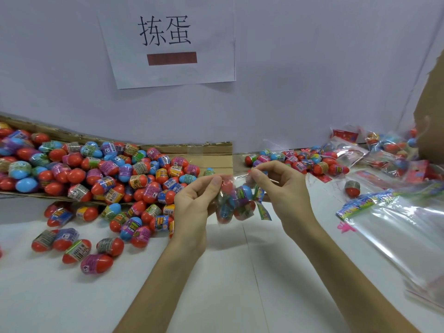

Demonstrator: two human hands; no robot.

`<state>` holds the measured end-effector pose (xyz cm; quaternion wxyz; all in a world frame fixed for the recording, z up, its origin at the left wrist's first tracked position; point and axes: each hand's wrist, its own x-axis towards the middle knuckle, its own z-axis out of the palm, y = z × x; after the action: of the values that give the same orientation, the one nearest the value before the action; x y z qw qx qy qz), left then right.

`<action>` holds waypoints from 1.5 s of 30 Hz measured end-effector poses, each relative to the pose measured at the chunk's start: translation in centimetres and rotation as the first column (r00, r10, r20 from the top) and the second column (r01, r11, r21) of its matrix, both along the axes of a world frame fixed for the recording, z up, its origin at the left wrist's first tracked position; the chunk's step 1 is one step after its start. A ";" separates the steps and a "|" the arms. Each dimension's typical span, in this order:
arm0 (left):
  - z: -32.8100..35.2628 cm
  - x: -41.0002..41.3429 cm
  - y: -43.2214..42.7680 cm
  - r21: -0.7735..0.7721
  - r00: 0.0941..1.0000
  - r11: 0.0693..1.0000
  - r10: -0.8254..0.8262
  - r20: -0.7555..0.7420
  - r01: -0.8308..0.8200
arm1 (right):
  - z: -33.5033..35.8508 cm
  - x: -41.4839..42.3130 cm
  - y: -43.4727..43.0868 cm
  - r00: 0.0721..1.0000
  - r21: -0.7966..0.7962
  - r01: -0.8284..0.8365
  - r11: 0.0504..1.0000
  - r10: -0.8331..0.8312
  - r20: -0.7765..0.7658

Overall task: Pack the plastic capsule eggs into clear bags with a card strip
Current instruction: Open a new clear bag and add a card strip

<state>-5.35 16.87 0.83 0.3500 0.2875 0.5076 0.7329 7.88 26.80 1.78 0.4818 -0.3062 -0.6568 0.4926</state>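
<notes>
A clear bag (234, 203) hangs between my two hands above the white table, holding a few red and blue capsule eggs and a colourful card strip (260, 203). My left hand (195, 203) pinches the bag's top left edge. My right hand (281, 186) pinches its top right edge. A big heap of loose capsule eggs (91, 169) lies on flattened cardboard to the left, and several have spilled onto the table in front of it.
A stack of empty clear bags (403, 234) with card strips (360, 203) lies at the right. Filled bags (374, 150) and more eggs (300, 161) sit at the back right beside a cardboard box (430, 126). A paper sign (168, 46) hangs on the wall.
</notes>
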 end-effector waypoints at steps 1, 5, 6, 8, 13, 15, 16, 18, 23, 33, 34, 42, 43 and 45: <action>0.0 0.0 0.0 0.001 1.000 1.000 0.002 -0.002 -0.002 | -0.1 -0.1 -0.1 1.000 0.005 0.000 1.000 0.000 0.000; 0.0 0.1 0.0 0.007 1.000 1.000 0.008 -0.018 -0.008 | 0.2 0.0 0.0 0.999 -0.021 -0.040 0.999 0.041 0.020; 0.0 0.0 0.0 0.012 1.000 1.000 0.013 -0.025 -0.013 | 0.2 0.1 0.2 0.997 -0.035 -0.079 0.996 0.080 0.024; -0.1 -0.1 -0.1 0.031 0.999 0.999 0.027 -0.037 -0.026 | 0.5 0.4 0.4 0.986 -0.027 -0.162 0.986 0.163 0.036; -0.2 0.0 -0.2 0.077 0.992 0.997 -0.005 -0.126 0.015 | 0.6 0.6 0.0 0.940 0.156 -0.227 0.961 0.174 0.294; -0.1 0.1 -0.2 0.101 0.992 0.994 -0.034 -0.120 0.046 | 0.5 0.7 0.0 0.942 0.151 -0.219 0.964 0.168 0.292; 0.0 0.1 -0.2 0.113 0.993 0.992 -0.050 -0.106 0.062 | 0.4 0.7 0.1 0.947 0.142 -0.215 0.966 0.171 0.274; 0.1 0.2 -0.2 0.132 0.994 0.987 -0.081 -0.070 0.090 | 0.8 0.7 -0.2 0.955 0.115 -0.223 0.968 0.193 0.227; -0.1 0.1 -0.1 0.126 0.986 0.978 -0.167 -0.010 0.166 | 0.9 0.4 -0.7 0.969 0.078 -0.200 0.977 0.186 0.164; -1.5 -0.4 0.3 -0.209 0.907 0.969 -0.200 -0.370 0.129 | 0.1 0.9 0.4 0.911 0.243 -0.201 0.949 0.090 0.403; -1.5 -0.5 0.3 -0.209 0.923 0.970 -0.190 -0.335 0.124 | 0.2 0.9 0.5 0.928 0.231 -0.164 0.959 0.070 0.367; -0.5 -1.4 0.4 0.023 0.945 0.990 -0.138 0.297 0.137 | 1.0 1.5 1.2 0.966 -0.286 -0.219 0.933 0.249 0.071; -0.5 -1.3 0.4 0.023 0.940 0.989 -0.147 0.308 0.147 | 0.9 1.4 1.0 0.958 -0.285 -0.242 0.928 0.276 0.085; -0.7 -1.0 0.3 0.032 0.924 0.984 -0.174 0.341 0.173 | 0.5 1.1 0.9 0.963 -0.253 -0.224 0.941 0.253 0.088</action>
<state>-6.34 17.18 0.10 0.4961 0.1997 0.4112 0.7382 9.00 27.65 2.26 0.3378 -0.3094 -0.6522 0.6040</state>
